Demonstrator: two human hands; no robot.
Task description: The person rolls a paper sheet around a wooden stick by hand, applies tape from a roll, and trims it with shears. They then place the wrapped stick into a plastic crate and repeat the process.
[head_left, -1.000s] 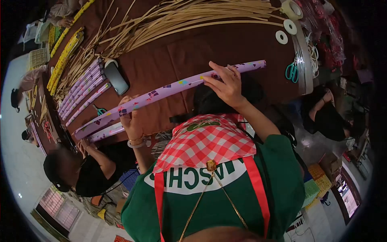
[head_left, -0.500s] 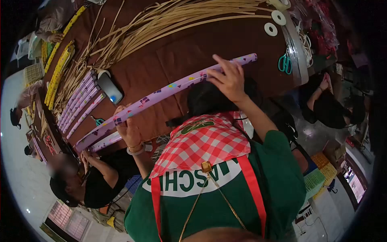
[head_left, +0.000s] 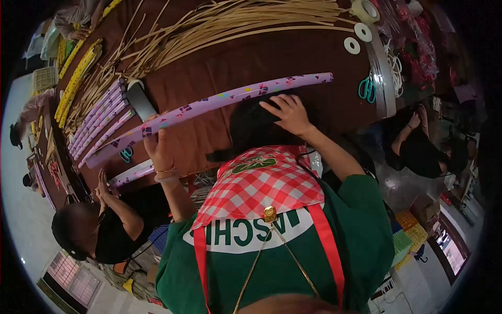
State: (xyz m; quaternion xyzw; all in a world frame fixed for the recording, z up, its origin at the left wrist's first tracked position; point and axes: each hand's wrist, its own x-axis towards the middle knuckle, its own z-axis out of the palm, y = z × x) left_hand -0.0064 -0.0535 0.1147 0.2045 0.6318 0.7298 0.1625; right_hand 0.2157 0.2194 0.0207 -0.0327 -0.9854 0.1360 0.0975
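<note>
A long lilac patterned tube (head_left: 225, 99), like rolled wrapping paper, lies slantwise above the brown cloth. My left hand (head_left: 159, 149) grips it toward its left part, fingers and thumb around it. My right hand (head_left: 289, 113) is off the tube, just below its right part, with the fingers spread and nothing in them. Beneath that hand is a dark item (head_left: 251, 123) I cannot make out. Several thinner lilac rolls (head_left: 102, 123) lie side by side at the left, near a phone (head_left: 139, 102).
Tan strips (head_left: 235, 23) spread along the far side of the brown table cloth (head_left: 193, 141). White tape rolls (head_left: 352, 46) and teal scissors (head_left: 367, 90) lie at the right, more scissors (head_left: 126, 153) at the left. Another person (head_left: 123, 220) sits at the lower left beside a lilac roll (head_left: 133, 173).
My right hand has come off the tube and moved down toward me, fingers spreading. My left hand stays on the tube, whose left end has shifted left and up. The co-worker's hands have risen.
</note>
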